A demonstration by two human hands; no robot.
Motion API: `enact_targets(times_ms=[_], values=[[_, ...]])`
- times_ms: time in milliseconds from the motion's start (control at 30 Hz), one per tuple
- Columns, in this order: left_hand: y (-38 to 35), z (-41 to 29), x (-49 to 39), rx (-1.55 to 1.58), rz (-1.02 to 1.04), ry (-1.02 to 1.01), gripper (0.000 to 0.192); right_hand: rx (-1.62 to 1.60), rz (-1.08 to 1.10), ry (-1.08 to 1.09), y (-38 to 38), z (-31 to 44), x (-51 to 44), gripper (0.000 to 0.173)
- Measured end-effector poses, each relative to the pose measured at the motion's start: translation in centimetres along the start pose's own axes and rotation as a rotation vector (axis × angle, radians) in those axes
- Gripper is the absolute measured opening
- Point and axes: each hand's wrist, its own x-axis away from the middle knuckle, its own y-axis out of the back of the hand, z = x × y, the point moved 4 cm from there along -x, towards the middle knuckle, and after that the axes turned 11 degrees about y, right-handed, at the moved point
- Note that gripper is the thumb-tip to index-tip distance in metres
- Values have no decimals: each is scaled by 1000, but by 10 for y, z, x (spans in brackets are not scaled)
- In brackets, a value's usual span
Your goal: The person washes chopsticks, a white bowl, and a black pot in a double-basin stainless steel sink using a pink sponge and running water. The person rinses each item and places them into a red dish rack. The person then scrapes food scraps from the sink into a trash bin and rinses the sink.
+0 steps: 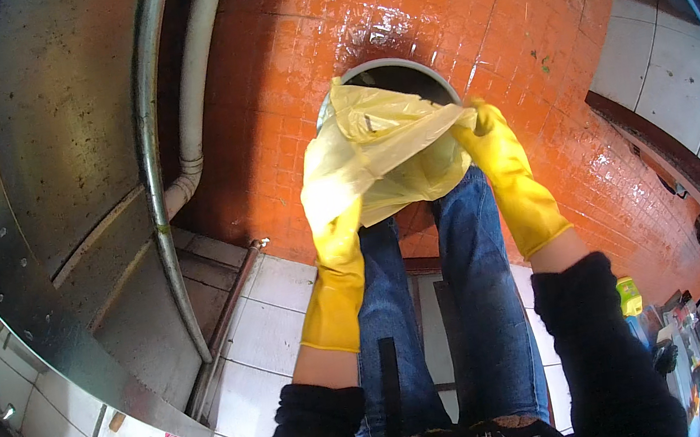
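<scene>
Both my hands wear yellow rubber gloves. A thin pale-yellow plastic bag [387, 123] is spread between them over a round bin or bucket with a light rim [398, 61]. My right hand [491, 131] grips the bag's edge at the right side of the rim. On the other side, my left hand [335, 217] reaches into the bag, its fingers covered by the plastic film, so their grip is hidden. The bag's mouth gapes towards me, and its far edge leaves part of the bin's dark inside showing.
Wet orange tiles [518, 27] surround the bin. On the left are a stained metal counter or sink unit [68, 124], a metal rail [150, 146] and a white drainpipe [195, 72]. Bottles and other items, including a yellow-green container [629, 296], stand at the lower right.
</scene>
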Motion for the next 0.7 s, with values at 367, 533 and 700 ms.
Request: enact_targets(times_ms=[367, 533, 700], values=[[-40, 39, 8, 829, -87, 739, 55, 180, 232, 656, -40, 85, 77, 65], [-39, 31, 9, 695, 19, 694, 59, 4, 152, 505, -41, 78, 44, 61], [-37, 24, 14, 808, 181, 716, 68, 13, 269, 516, -85, 58, 3, 31]])
